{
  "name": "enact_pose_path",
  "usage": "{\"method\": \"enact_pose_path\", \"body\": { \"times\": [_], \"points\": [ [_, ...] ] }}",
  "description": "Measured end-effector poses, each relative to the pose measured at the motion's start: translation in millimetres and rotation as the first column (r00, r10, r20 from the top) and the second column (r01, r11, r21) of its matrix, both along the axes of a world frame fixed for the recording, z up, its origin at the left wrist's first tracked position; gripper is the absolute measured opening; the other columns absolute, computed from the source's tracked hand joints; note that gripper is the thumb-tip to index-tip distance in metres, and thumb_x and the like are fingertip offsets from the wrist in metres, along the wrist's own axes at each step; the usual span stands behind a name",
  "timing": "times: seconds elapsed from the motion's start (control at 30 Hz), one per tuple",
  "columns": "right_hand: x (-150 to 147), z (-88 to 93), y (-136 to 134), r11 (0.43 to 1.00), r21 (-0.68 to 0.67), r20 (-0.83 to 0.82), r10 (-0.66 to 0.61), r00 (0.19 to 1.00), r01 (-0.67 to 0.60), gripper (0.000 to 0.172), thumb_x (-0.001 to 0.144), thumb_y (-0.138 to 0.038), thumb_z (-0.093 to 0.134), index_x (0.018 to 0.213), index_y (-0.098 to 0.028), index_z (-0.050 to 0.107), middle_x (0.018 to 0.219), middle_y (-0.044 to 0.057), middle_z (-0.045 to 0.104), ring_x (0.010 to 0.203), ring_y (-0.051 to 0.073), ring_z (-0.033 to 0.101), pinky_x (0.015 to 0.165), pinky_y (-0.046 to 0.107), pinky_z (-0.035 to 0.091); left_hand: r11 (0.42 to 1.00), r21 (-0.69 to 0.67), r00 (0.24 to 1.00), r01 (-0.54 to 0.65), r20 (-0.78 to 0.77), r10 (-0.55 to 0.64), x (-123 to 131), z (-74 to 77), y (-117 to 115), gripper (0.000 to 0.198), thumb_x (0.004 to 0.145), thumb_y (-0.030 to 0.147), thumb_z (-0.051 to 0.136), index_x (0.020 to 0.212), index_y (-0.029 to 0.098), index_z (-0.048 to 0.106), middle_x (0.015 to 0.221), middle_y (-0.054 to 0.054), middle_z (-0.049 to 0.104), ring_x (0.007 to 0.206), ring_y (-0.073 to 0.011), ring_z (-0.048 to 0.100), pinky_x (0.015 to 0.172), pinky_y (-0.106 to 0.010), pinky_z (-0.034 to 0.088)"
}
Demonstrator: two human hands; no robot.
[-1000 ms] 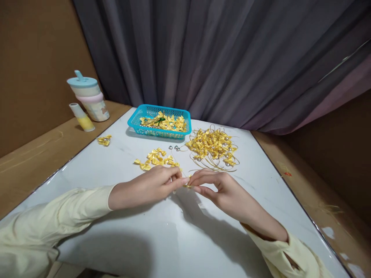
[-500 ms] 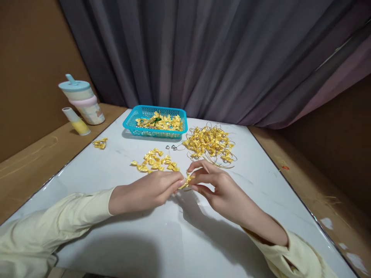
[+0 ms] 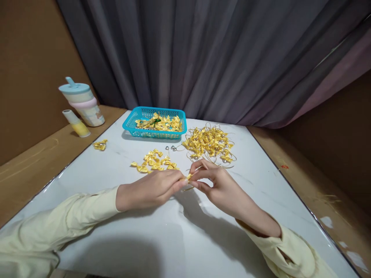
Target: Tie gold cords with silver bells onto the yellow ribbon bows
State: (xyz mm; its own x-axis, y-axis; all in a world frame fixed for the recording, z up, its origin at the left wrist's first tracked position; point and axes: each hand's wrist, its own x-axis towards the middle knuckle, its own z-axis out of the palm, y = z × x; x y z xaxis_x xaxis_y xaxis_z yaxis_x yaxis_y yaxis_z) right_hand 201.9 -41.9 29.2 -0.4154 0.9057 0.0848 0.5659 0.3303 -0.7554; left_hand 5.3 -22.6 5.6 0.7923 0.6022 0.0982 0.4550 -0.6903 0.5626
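Between my two hands is a small yellow ribbon bow (image 3: 189, 177), mostly covered by fingertips. My left hand (image 3: 158, 187) pinches it from the left side, thumb on top. From the right, my right hand (image 3: 218, 185) grips it between thumb and fingers. A thin gold cord end (image 3: 188, 189) sticks out below the fingertips. Just beyond my left hand lie several loose yellow bows (image 3: 153, 159). Past my right hand sits a heap of yellow bows with gold cords and silver bells (image 3: 208, 141). A few small silver bells (image 3: 173, 148) rest between the two groups.
A blue plastic basket (image 3: 155, 134) holding yellow bows stands at the back of the white table (image 3: 139, 239). One small yellow bundle (image 3: 100, 144) lies near the left edge. Beyond that edge stand a tumbler with a straw (image 3: 84, 104) and a yellow bottle (image 3: 77, 123).
Both hands have drawn slightly closer around the bow, and less of it shows now. My right wrist has shifted a little to the left. The things on the table stay put.
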Motion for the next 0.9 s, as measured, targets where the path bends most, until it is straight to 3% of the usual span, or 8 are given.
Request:
{"method": "enact_pose_path", "body": {
  "times": [0.13, 0.23, 0.37, 0.73, 0.9],
  "points": [
    [0, 0.2, -1, 0.999, 0.023, -0.015, -0.035, 0.999, 0.036, 0.018, 0.078, -0.003, 0.057, 0.073, -0.016, 0.069, 0.096, 0.006, 0.055, 0.088, 0.016, 0.056, 0.08, 0.032, 0.042, 0.994, -0.014, 0.992, -0.111, 0.054, 0.112, 4, -10.2, -4, 0.03, 0.096, 0.039, 0.03, 0.083, 0.017, 0.045, 0.077, -0.002, 0.052, 0.07, -0.0157, 0.05, 0.067, -0.029, 0.04],
    [0, 1.1, -3, 0.998, 0.055, -0.005, -0.035, 0.999, 0.035, 0.019, 0.077, -0.002, 0.055, 0.071, -0.016, 0.067, 0.096, 0.006, 0.054, 0.087, 0.016, 0.056, 0.079, 0.032, 0.042, 0.987, -0.051, 0.981, -0.15, 0.119, 0.155, 7, -15.0, -6, 0.028, 0.097, 0.034, 0.027, 0.083, 0.017, 0.045, 0.077, -0.002, 0.051, 0.07, -0.015, 0.049, 0.067, -0.028, 0.04],
    [-2, 2.2, -5, 0.997, 0.071, 0.022, -0.026, 0.999, 0.024, 0.021, 0.076, -0.001, 0.054, 0.065, -0.015, 0.064, 0.091, 0.005, 0.053, 0.082, 0.015, 0.055, 0.075, 0.031, 0.042, 0.99, -0.023, 0.974, -0.137, 0.18, 0.139, 10, -16.0, -7, 0.027, 0.097, 0.027, 0.023, 0.083, 0.018, 0.045, 0.077, -0.002, 0.051, 0.07, -0.0145, 0.049, 0.066, -0.027, 0.04],
    [-2, -0.6, -5, 0.994, 0.098, 0.088, -0.055, 0.995, 0.046, 0.021, 0.074, 0.0, 0.053, 0.063, -0.015, 0.063, 0.087, 0.004, 0.053, 0.077, 0.014, 0.054, 0.072, 0.029, 0.043, 0.954, 0.271, 0.979, -0.128, 0.189, 0.078, 17, -27.4, -8, 0.023, 0.096, 0.024, 0.027, 0.085, 0.016, 0.046, 0.075, -0.004, 0.053, 0.068, -0.0159, 0.05, 0.063, -0.029, 0.042],
    [-4, -2.6, -7, 0.991, 0.132, 0.122, -0.054, 0.991, 0.037, 0.022, 0.071, 0.004, 0.051, 0.064, -0.015, 0.061, 0.087, 0.005, 0.054, 0.079, 0.015, 0.054, 0.068, 0.028, 0.041, 0.95, 0.292, 0.977, -0.114, 0.204, 0.055, 17, -27.0, -6, 0.02, 0.095, 0.02, 0.029, 0.086, 0.016, 0.046, 0.076, -0.005, 0.054, 0.068, -0.0155, 0.051, 0.063, -0.028, 0.043]
  ]
}}
